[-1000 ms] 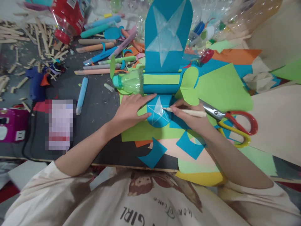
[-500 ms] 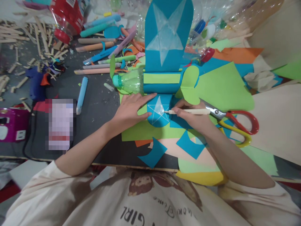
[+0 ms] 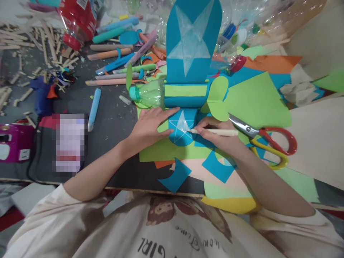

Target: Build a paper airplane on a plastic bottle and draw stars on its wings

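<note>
My right hand pinches a white marker, its tip on a star outline drawn on a rounded blue paper flap. The star's top point and part of its middle are filled in white. With fingers spread, my left hand lies flat at the flap's left edge. Above it lies a clear plastic bottle with a teal cap, wrapped in blue paper with a light green strip. A larger blue flap bearing a filled white star extends beyond the bottle. Green paper leaf shapes stick out at the right.
Red-and-yellow-handled scissors lie beside my right forearm. Several coloured markers, a blue glue gun, wooden sticks and a red-labelled bottle are at the left. Blue paper scraps lie near the table edge.
The marker tip has shifted slightly right and down on the star, and my right hand has moved a little with it. My left hand stays in place on the flap.
</note>
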The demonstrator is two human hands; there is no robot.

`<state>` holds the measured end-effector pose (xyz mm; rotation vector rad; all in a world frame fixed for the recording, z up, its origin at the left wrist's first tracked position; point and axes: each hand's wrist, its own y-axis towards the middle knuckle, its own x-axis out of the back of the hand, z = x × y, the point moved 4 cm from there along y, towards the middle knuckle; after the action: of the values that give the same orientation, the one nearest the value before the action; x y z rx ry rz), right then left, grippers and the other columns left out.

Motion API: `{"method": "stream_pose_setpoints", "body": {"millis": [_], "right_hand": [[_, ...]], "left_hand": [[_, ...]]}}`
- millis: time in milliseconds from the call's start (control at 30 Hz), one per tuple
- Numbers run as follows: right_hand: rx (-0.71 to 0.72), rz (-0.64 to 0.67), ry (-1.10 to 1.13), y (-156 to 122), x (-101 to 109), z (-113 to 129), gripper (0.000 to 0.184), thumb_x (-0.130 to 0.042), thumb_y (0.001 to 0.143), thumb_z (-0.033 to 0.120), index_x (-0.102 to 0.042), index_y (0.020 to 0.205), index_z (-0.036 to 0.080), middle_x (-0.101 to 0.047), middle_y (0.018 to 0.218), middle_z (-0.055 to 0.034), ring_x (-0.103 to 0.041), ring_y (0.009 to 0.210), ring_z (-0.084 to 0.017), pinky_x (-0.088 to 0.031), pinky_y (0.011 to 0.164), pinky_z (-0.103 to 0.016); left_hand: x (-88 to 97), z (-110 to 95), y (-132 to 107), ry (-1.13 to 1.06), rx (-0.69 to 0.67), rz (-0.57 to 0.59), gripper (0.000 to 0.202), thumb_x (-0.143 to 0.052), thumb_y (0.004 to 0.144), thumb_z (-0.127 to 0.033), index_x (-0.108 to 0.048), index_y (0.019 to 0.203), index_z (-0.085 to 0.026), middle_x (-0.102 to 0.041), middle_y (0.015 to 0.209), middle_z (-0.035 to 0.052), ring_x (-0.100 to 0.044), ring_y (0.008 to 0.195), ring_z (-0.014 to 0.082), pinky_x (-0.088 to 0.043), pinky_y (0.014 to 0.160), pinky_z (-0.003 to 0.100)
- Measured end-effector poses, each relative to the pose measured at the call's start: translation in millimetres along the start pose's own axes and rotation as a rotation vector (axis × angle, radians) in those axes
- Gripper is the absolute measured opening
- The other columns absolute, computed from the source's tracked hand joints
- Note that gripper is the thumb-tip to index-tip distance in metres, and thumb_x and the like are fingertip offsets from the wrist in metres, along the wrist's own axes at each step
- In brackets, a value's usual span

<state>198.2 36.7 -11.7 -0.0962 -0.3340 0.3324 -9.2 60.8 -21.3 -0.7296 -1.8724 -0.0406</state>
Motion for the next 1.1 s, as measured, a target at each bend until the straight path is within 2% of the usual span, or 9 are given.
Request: {"method": "stream_pose_setpoints", "body": {"millis": [233,433,567,967,1100], "right_hand": [[0.004,-0.008,-0.004,-0.4,-0.4,-3.3,0.013,-0.067,0.080,0.033,-0.068,0.071,0.024,-0.071,0.071,-0.0033,-0.063,0.065,-0.020,-0.046,0.058,-0.032],[0.004,-0.188,-0.056,-1.2,4.1,-5.5,0.019,-0.066,0.077,0.035,-0.064,0.062,0.023,-0.059,0.054,-0.0001,-0.053,0.053,-0.017,-0.040,0.050,-0.030],[0.018,-0.172,-0.071,-1.2,3.0,-5.1,0.016,-0.066,0.075,0.031,-0.064,0.061,0.023,-0.061,0.054,-0.0003,-0.053,0.053,-0.016,-0.041,0.049,-0.029],[-0.029,-0.117,0.012,-0.5,1.8,-4.4,0.015,-0.069,0.071,0.034,-0.067,0.061,0.023,-0.069,0.061,-0.0019,-0.060,0.058,-0.018,-0.047,0.053,-0.030],[-0.056,-0.249,0.092,-1.3,7.0,-9.7,0.018,-0.068,0.073,0.038,-0.067,0.062,0.023,-0.064,0.055,0.0000,-0.055,0.051,-0.016,-0.044,0.050,-0.031]], "left_hand": [[0.5,0.3,0.6,-0.008,-0.007,0.000,0.065,-0.045,0.094,-0.062,-0.038,0.152,-0.033,-0.060,0.117,0.0071,-0.053,0.101,0.0282,-0.034,0.091,0.035],[1.9,-1.0,0.0,-0.010,-0.003,0.000,0.064,-0.047,0.093,-0.060,-0.039,0.151,-0.032,-0.060,0.117,0.0069,-0.052,0.101,0.0283,-0.034,0.090,0.035],[1.9,-1.0,-0.1,-0.002,0.002,0.008,0.064,-0.047,0.093,-0.058,-0.039,0.151,-0.032,-0.060,0.117,0.0064,-0.053,0.101,0.0281,-0.034,0.091,0.036],[1.0,-0.1,0.2,-0.009,0.002,0.002,0.063,-0.047,0.094,-0.057,-0.038,0.151,-0.034,-0.060,0.119,0.0073,-0.053,0.102,0.0287,-0.034,0.092,0.036],[1.5,-2.0,0.9,-0.003,0.000,0.019,0.063,-0.049,0.094,-0.053,-0.037,0.152,-0.033,-0.060,0.119,0.0080,-0.053,0.103,0.0296,-0.035,0.092,0.037]]}}
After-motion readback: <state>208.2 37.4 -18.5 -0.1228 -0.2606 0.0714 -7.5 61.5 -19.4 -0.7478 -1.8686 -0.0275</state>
